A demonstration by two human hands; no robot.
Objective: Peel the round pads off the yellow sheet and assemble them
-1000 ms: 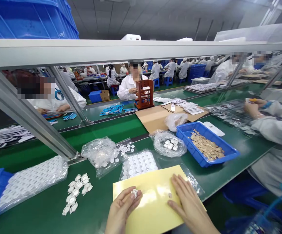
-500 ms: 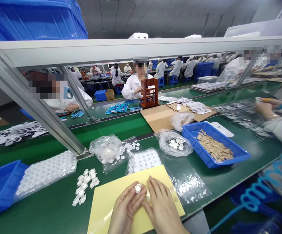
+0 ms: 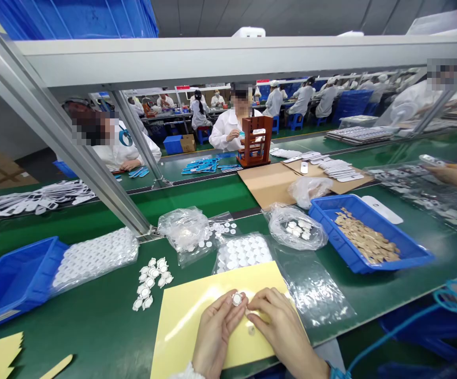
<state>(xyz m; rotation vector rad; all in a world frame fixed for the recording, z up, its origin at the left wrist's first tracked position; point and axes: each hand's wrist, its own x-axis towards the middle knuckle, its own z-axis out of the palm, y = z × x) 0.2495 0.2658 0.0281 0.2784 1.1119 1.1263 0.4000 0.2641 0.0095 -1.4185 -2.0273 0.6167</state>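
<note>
Between the thumb and fingers of my left hand (image 3: 217,329) is a small round white plastic part (image 3: 236,299) with a ring on its face. Just to its right, my right hand (image 3: 279,323) has thumb and forefinger pinched close to the left fingertips; whatever is between them is too small to make out. Both hands are over a glossy yellow sheet (image 3: 184,310), which carries a small round translucent spot (image 3: 251,330) below the right fingers. Left of the sheet, several similar white parts (image 3: 149,282) lie loose on the green table (image 3: 105,326).
Behind the sheet are a pack of white discs (image 3: 246,251), a plastic bag (image 3: 184,226) and a bag of white pieces (image 3: 297,229). A blue bin (image 3: 374,234) of tan pieces stands right, another blue bin (image 3: 15,279) left. A metal post (image 3: 90,152) rises at left. Co-workers sit opposite.
My right hand has lifted off the sheet from a flatter pose into a pinch beside the white part. My left hand still holds that part. The camera view has shifted.
</note>
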